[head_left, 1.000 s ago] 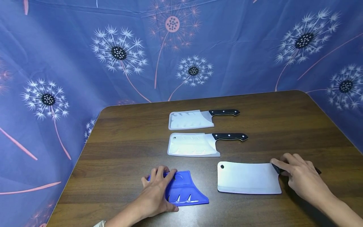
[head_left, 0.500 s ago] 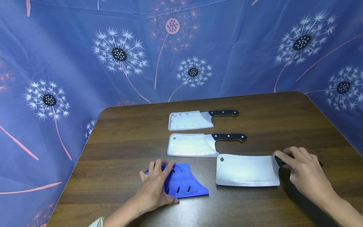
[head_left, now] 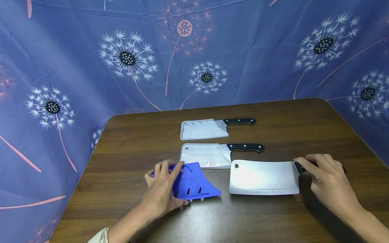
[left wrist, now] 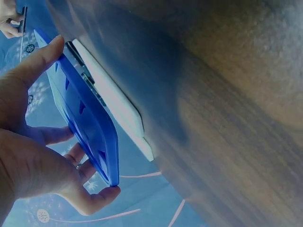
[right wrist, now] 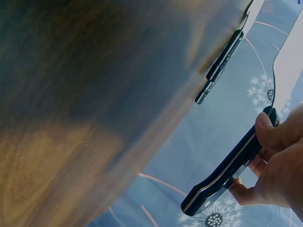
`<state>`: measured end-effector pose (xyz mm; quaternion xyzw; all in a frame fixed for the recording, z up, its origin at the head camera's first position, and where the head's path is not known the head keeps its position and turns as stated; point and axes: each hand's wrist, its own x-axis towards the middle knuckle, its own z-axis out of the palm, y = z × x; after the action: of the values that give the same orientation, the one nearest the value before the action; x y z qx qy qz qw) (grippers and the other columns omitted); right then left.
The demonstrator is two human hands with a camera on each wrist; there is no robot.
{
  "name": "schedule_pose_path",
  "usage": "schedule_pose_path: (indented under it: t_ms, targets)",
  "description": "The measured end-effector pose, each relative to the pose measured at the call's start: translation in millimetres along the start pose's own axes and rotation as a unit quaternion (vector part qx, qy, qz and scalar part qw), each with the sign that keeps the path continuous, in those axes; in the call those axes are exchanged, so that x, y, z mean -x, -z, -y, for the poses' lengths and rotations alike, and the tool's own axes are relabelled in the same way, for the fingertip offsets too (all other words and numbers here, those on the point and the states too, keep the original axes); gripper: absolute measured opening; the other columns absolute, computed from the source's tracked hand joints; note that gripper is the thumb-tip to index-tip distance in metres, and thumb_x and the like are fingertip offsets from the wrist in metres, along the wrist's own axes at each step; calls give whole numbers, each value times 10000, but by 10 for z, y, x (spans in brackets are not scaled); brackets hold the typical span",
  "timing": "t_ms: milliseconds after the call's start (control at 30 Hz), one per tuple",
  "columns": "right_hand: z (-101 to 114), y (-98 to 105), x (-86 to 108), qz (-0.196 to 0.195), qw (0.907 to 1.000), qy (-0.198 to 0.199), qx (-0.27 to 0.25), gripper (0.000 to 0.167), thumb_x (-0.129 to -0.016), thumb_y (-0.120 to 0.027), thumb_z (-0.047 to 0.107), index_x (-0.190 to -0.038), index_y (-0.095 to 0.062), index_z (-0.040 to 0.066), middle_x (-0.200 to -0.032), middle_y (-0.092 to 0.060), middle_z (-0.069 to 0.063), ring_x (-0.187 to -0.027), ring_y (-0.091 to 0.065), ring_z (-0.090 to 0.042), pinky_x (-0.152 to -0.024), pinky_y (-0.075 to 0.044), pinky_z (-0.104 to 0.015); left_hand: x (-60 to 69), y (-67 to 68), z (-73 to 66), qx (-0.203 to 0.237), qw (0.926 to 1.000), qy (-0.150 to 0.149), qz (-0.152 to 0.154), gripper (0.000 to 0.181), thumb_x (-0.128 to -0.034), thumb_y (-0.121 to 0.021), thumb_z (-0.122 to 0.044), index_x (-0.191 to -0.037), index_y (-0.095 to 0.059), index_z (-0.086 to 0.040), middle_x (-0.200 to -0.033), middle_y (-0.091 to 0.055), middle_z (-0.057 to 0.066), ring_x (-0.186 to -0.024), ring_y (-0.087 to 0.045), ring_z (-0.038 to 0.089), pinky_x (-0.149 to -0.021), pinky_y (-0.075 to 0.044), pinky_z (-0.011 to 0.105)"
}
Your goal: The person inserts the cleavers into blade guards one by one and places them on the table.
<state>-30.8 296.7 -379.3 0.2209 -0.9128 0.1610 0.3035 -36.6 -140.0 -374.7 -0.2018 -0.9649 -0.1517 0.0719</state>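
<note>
My left hand [head_left: 162,189] grips a blue plastic blade cover [head_left: 194,182] by its left end, thumb on the near edge and fingers on the far one. Seen from the left wrist, the cover [left wrist: 85,109] is lifted off the table. In my right hand [head_left: 329,180] is the black handle of a bare cleaver [head_left: 264,177], its broad blade pointing left towards the cover's wide end. A gap separates blade and cover. The right wrist view shows the handle [right wrist: 227,168] pinched between thumb and fingers, above the table.
Two cleavers in whitish covers lie behind my hands, the nearer cleaver [head_left: 206,155] just beyond the raised blade and the farther cleaver [head_left: 203,130] behind it. Their black handles point right. The brown wooden table [head_left: 127,145] ends at a blue dandelion-print cloth [head_left: 243,44].
Both hands have risen off the table and moved away from me, carrying the blue cover and the bare cleaver. The cover has shifted slightly left. The two covered cleavers stay put.
</note>
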Motion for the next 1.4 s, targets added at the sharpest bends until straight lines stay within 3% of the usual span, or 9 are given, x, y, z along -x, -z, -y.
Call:
schedule_pose_path:
  t_ms: [333, 667, 1067, 1400]
  targets:
    - [12, 4, -62, -270, 9996, -12, -119, 574, -586, -461, -233, -1050, -691, 12, -962, -596, -169, -898, -496, -332, -700, -279, -435, -64, 93, -14, -171, 9992, -95, -351, 1115, -444, -943, -435, -1417, -460, -185, -1305, -430, 113, -1209, -360, 332, -925, -218, 609]
    - [39, 9, -112, -451, 9989, -85, -26, 558, -589, -438, -261, -1020, -695, -19, -959, -600, -196, -892, -503, -362, -685, -274, -421, -88, 159, -48, -178, 9985, -196, -484, 1114, -463, -944, -414, -1430, -441, -186, -1323, -412, 122, -1221, -338, 333, -943, -186, 613]
    - [65, 17, -124, -530, 9984, -189, 66, 537, -608, -418, -223, -1021, -681, -1, -961, -585, -197, -916, -493, -391, -678, -259, -425, -98, 171, -57, -190, 9972, -271, -676, 1098, -468, -940, -424, -1421, -452, -183, -1310, -412, 119, -1206, -343, 333, -927, -199, 608]
    - [106, 11, -106, -331, 9990, -275, 103, 558, -591, -435, -252, -1032, -679, -12, -984, -576, -205, -924, -485, -388, -704, -272, -470, -105, 177, -73, -214, 9969, -203, -730, 1108, -468, -936, -435, -1427, -428, -214, -1307, -403, 105, -1205, -337, 332, -928, -193, 613]
